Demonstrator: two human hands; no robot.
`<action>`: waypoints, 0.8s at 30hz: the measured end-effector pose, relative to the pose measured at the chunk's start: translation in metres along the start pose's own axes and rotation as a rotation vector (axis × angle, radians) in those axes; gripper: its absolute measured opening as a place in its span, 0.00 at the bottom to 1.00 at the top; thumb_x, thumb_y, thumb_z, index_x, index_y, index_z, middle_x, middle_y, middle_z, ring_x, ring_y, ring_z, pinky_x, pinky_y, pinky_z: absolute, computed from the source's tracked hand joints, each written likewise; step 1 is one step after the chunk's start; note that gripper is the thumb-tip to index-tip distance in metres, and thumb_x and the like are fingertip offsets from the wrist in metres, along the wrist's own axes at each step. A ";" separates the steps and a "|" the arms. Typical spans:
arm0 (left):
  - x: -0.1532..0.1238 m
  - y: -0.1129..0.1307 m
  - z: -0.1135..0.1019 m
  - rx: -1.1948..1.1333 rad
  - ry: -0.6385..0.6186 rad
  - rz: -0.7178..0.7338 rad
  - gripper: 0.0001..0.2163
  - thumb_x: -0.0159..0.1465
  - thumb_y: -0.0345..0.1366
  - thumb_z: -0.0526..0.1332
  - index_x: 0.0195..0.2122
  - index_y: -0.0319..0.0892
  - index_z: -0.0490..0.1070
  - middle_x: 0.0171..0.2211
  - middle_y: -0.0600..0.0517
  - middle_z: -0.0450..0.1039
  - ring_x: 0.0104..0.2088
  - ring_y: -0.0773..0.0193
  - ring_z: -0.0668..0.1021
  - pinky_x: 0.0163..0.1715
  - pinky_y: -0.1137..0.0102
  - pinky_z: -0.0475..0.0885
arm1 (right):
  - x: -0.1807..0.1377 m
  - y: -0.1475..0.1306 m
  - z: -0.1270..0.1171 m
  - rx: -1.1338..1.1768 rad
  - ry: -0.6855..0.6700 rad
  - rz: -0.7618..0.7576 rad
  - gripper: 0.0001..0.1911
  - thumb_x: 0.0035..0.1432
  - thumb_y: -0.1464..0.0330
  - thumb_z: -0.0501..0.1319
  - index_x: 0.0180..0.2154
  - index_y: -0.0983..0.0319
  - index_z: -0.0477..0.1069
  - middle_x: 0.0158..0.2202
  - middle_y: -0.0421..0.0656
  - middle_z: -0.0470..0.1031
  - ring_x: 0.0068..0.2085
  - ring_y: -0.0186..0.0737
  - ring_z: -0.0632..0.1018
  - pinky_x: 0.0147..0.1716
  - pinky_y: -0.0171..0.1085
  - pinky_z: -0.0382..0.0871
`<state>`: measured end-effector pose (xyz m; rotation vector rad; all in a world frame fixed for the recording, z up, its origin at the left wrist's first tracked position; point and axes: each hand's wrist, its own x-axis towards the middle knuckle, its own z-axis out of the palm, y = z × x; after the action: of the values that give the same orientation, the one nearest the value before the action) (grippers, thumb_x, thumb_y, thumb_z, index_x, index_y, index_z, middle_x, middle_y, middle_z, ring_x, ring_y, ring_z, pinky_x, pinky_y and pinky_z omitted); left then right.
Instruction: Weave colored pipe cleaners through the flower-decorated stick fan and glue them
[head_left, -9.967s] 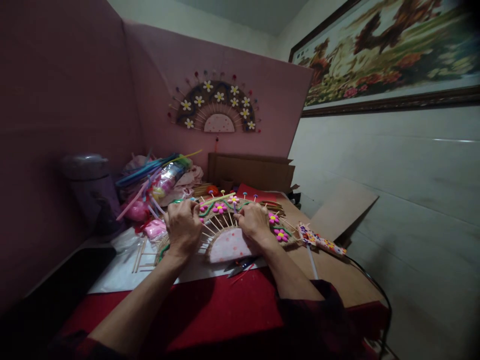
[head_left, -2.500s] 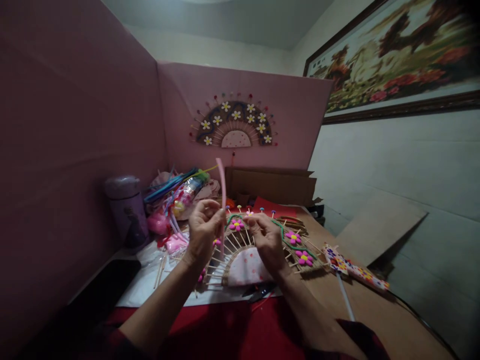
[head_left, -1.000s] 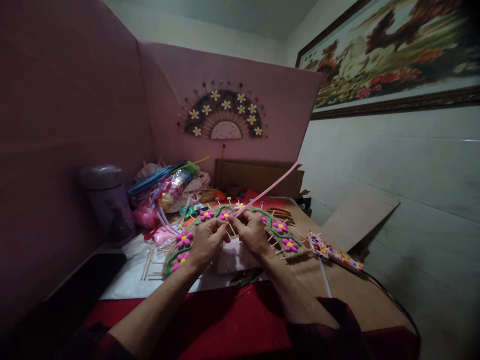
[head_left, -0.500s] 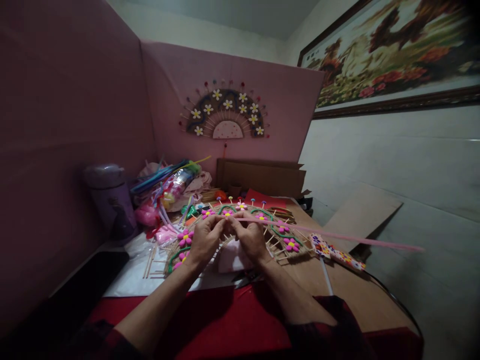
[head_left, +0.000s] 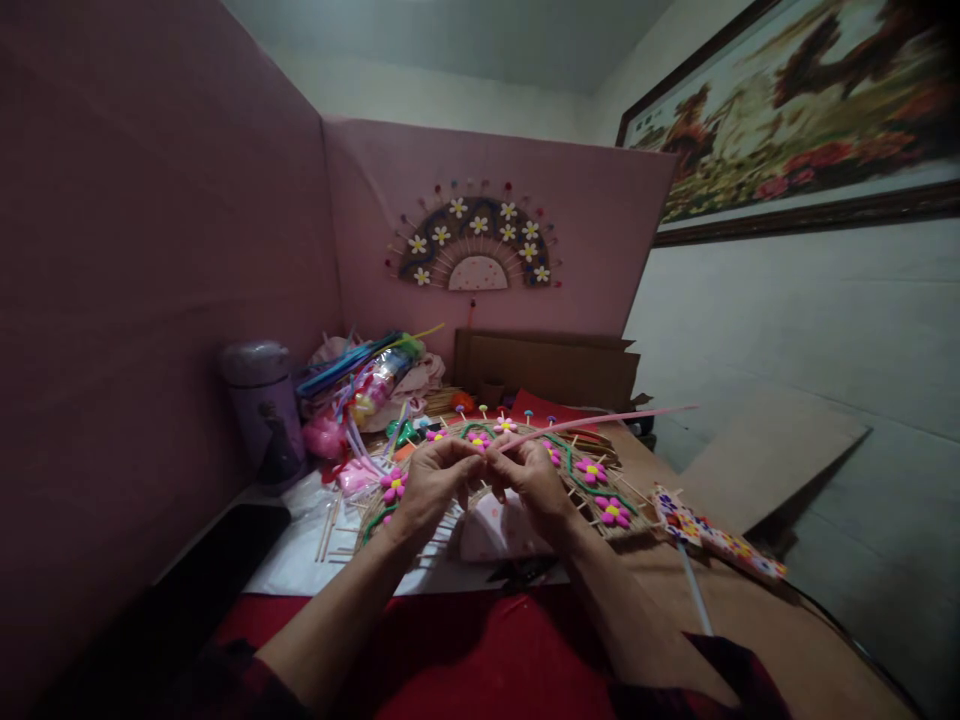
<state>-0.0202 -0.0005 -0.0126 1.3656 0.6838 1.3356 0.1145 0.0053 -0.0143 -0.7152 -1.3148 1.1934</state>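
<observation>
The long, thin, fuzzy pink stem [head_left: 600, 419] now slants upward instead of down; left hand [head_left: 435, 487] and right hand [head_left: 538, 484] fingers pinch its near end, so shaping seems under way.

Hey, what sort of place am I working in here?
It looks like a craft corner, perhaps at home: a flower-decorated fan lies on the table, a similar fan hangs on the pink panel, and colorful craft supplies are heaped nearby.

Dim lt, btm L darkest.
</observation>
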 end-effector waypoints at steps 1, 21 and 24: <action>0.000 0.000 0.000 -0.004 0.001 -0.008 0.11 0.51 0.40 0.65 0.26 0.36 0.70 0.18 0.54 0.70 0.15 0.73 0.68 0.13 0.78 0.61 | 0.000 0.001 0.000 -0.003 -0.004 -0.007 0.16 0.44 0.58 0.65 0.23 0.63 0.65 0.15 0.35 0.64 0.15 0.27 0.62 0.11 0.27 0.55; -0.005 0.001 0.004 0.104 -0.083 0.036 0.13 0.58 0.45 0.56 0.28 0.40 0.59 0.17 0.56 0.66 0.15 0.70 0.70 0.12 0.78 0.59 | -0.011 0.010 0.019 -0.060 0.121 -0.119 0.12 0.50 0.62 0.62 0.25 0.63 0.64 0.18 0.35 0.64 0.16 0.28 0.65 0.14 0.30 0.59; -0.005 0.001 0.004 0.167 -0.102 0.065 0.11 0.60 0.44 0.53 0.28 0.41 0.58 0.17 0.57 0.65 0.15 0.71 0.68 0.12 0.77 0.59 | -0.011 0.009 0.019 0.013 0.074 -0.079 0.12 0.51 0.62 0.61 0.25 0.63 0.65 0.17 0.35 0.63 0.17 0.28 0.65 0.15 0.30 0.59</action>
<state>-0.0174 -0.0066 -0.0127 1.5902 0.6994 1.2726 0.0960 -0.0062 -0.0233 -0.6857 -1.2612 1.1012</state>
